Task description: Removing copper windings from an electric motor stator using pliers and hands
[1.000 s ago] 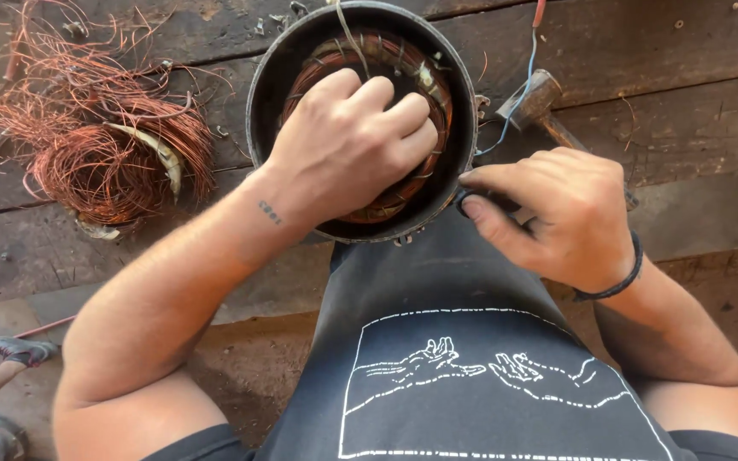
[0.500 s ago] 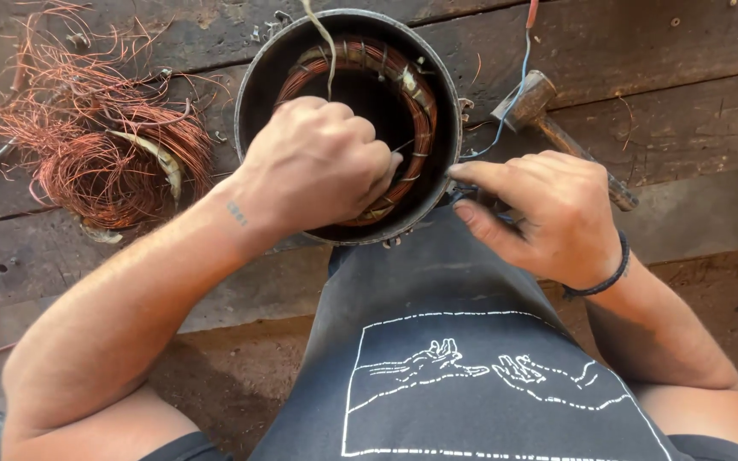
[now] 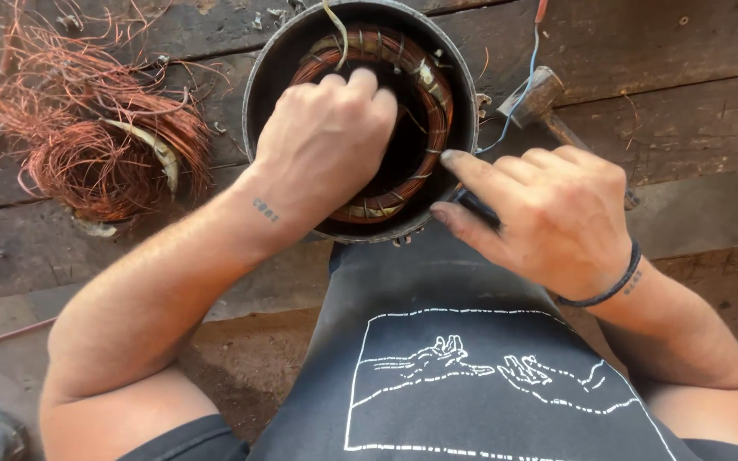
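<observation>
On the plank table (image 3: 685,51), my left hand (image 3: 326,145) is fisted inside the motor casing (image 3: 258,94); my right hand (image 3: 548,213) pinches its rim

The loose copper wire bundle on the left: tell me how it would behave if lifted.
The copper wire bundle would probably sag and flex, since it is a tangle of thin strands. Stray ends sticking out may snag on the wooden planks. It looks fairly light for its bulk, being mostly gaps.
</observation>
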